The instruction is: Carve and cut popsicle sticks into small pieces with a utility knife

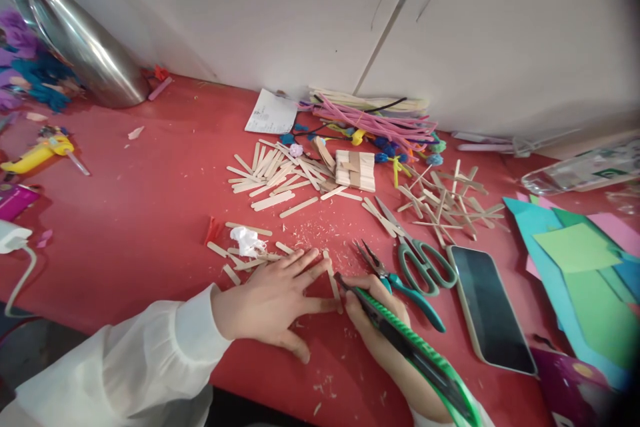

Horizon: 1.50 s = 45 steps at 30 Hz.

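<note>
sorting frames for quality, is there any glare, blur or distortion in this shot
Head view: bright glare streaks the steel flask, whose outward lean is probably wide-angle distortion; head view, right edge: dark and blurred, softening the coloured papers; head view, centre: the left hand and green cutter look reasonably clear.

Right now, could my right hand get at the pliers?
Likely yes: the pliers lie close beside your right hand, though that hand would first have to put down the green cutter.
</note>
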Available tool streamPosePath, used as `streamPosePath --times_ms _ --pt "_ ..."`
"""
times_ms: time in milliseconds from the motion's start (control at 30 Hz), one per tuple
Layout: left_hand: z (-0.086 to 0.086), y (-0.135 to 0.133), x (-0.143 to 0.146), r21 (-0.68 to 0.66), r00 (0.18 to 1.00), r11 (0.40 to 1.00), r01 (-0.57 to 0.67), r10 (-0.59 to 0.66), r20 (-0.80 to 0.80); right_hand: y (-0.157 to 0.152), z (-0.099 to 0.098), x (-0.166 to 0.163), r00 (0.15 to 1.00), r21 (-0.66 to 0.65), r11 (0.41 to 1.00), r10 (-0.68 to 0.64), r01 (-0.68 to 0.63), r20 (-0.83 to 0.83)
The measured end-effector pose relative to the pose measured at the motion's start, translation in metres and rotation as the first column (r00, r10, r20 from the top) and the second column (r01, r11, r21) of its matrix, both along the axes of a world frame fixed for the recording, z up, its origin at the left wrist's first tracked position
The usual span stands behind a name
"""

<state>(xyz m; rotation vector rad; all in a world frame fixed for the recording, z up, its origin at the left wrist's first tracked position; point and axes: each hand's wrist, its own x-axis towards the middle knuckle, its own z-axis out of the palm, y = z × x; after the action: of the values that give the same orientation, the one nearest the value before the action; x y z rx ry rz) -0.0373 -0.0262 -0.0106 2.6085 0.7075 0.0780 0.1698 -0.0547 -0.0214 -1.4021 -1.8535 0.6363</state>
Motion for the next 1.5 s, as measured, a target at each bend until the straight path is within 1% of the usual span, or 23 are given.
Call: streamPosePath --times_ms 167,467,567,733,867,1000,1400,1433,1500 --pt "0.0005 -0.0001 0.0004 0.021 1.0 1.0 -0.005 0.005 0.015 -0.0003 0.0009 0.0001 1.0 -0.023 1.0 0.019 -0.019 -0.005" --pt "-0.0011 -0.001 0.0008 0.019 1.0 1.0 -0.013 0.013 0.001 0.001 -0.0015 -0.0019 1.0 -0.022 0.999 -0.028 0.028 -0.005" --pt "-0.0015 -0.0014 0.0015 0.021 1.0 1.0 -0.021 0.021 -0.001 0.0013 -0.0006 -0.0013 1.0 -0.026 1.0 -0.001 0.001 -0.008" --pt "-0.0015 -0.0013 0.0022 0.024 0.999 0.999 -0.036 0.037 -0.015 0.0017 -0.0025 0.004 0.992 -0.03 0.992 0.123 -0.123 0.011" --pt "-0.0008 -0.0004 0.0023 0.017 0.999 0.999 -0.03 0.031 -0.014 0.0007 -0.0045 0.0069 0.99 -0.059 0.989 0.137 -0.135 0.021" --pt "0.0 0.0002 0.0024 0.005 0.999 1.0 -0.03 0.03 -0.012 -0.0005 -0.004 0.0069 0.988 -0.056 0.987 0.152 -0.151 0.011" --pt "0.0016 -0.0001 0.0029 -0.026 1.0 0.999 -0.027 0.027 -0.008 -0.0045 -0.0028 0.0068 0.992 -0.061 0.99 0.127 -0.127 -0.003" --pt "0.0022 -0.0001 0.0029 -0.03 1.0 0.999 -0.028 0.027 -0.007 -0.005 -0.002 0.0068 0.994 -0.06 0.992 0.111 -0.111 -0.013" --pt "0.0037 0.0012 0.0025 -0.044 1.0 0.999 -0.024 0.024 0.002 -0.0061 0.0005 0.0073 0.999 -0.064 0.997 0.031 -0.033 -0.04"
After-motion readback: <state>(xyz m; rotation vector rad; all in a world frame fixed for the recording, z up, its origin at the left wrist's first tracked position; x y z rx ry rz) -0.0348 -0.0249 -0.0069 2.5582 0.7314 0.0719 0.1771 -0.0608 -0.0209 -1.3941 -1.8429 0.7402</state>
